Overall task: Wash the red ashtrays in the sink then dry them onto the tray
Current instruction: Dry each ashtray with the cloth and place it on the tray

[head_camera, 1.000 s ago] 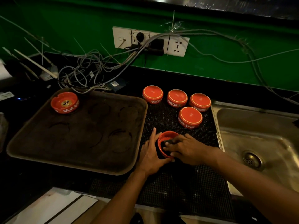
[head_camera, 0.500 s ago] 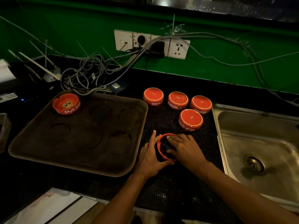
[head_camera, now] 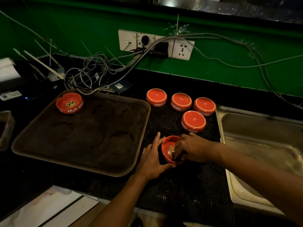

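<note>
A red ashtray [head_camera: 168, 144] sits tilted on the black mesh mat [head_camera: 180, 194], its gold emblem showing. My left hand [head_camera: 151, 158] cradles its left side, thumb curled round the near rim. My right hand [head_camera: 195, 148] reaches into the bowl and pinches a dark cloth [head_camera: 178, 158] against the inner wall. Several red ashtrays stand upside down on the mat behind, the nearest one [head_camera: 193, 121] just beyond my right hand. One ashtray [head_camera: 69, 103] stands upright in the far left corner of the brown tray [head_camera: 91, 135].
The steel sink [head_camera: 262, 145] lies to the right of the mat. A tangle of cables [head_camera: 91, 74] runs from the wall sockets [head_camera: 155, 44] down behind the tray. A clear container [head_camera: 5, 126] stands at the left edge.
My right hand has slid with the cloth toward the near right side of the bowl, uncovering the gold emblem. My left hand keeps its hold on the ashtray.
</note>
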